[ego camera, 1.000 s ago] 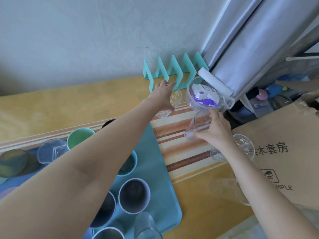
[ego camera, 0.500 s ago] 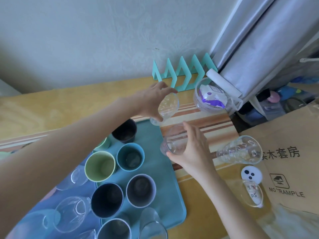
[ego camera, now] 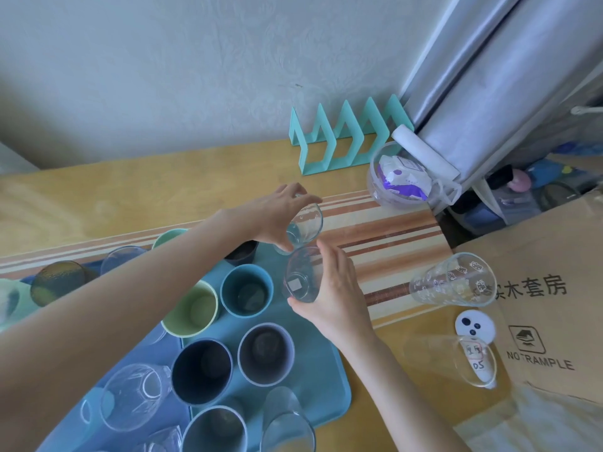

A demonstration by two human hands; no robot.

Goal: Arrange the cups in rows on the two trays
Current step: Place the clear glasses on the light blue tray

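- Glass cup (ego camera: 305,223) pinched in left hand (ego camera: 270,216) fingertips, tilted, above the teal tray's (ego camera: 323,380) far right corner.
- Second glass cup (ego camera: 298,282) wrapped by right hand (ego camera: 336,298), just beside the blue cup (ego camera: 246,290), at the tray's right edge (base seems off the surface; hard to tell).
- Step: placing both. Next likely needs each set upright along the right edge, clear of neighbours.

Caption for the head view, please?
Left hand grips the farther glass, right hand the nearer glass, at the teal tray's far corner.
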